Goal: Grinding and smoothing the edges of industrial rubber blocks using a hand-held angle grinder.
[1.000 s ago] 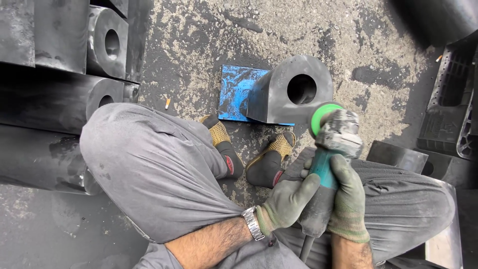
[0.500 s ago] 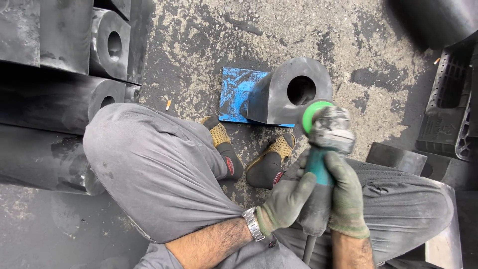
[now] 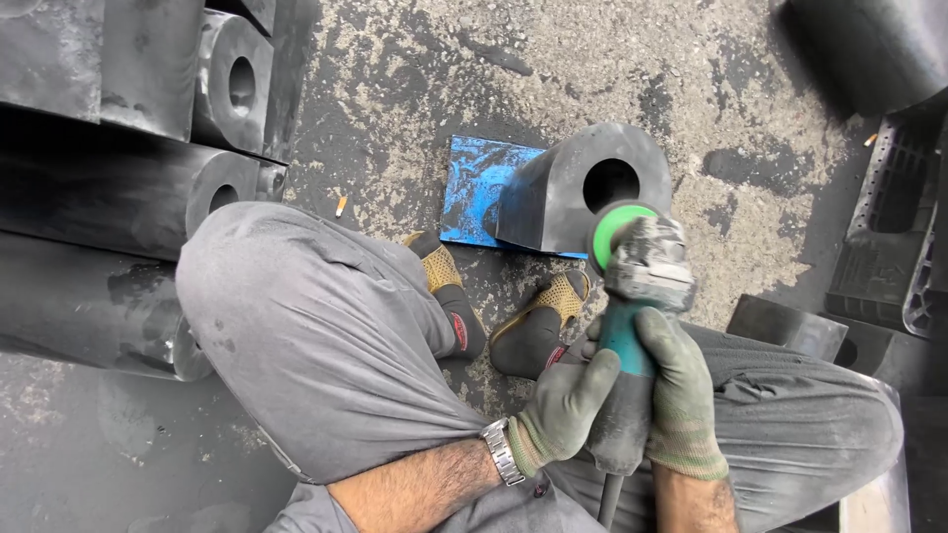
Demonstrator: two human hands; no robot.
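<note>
Between the knees, both gloved hands grip a teal-bodied angle grinder (image 3: 632, 326) with a green guard.

Left hand (image 3: 565, 405) and right hand (image 3: 681, 400) wrap its handle tightly; its disc hangs just before the black rubber block with a round hole (image 3: 568, 197) on a blue sheet (image 3: 474, 188) on the floor. Firm wrists and feet kept back seem wise.

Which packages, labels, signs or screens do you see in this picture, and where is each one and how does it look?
No packages, signs or screens are in view.
Small red label: on the side of the shoe nearer the left knee, a narrow curved patch.
Small red label: on the other shoe, close to the left hand, partly hidden.
</note>
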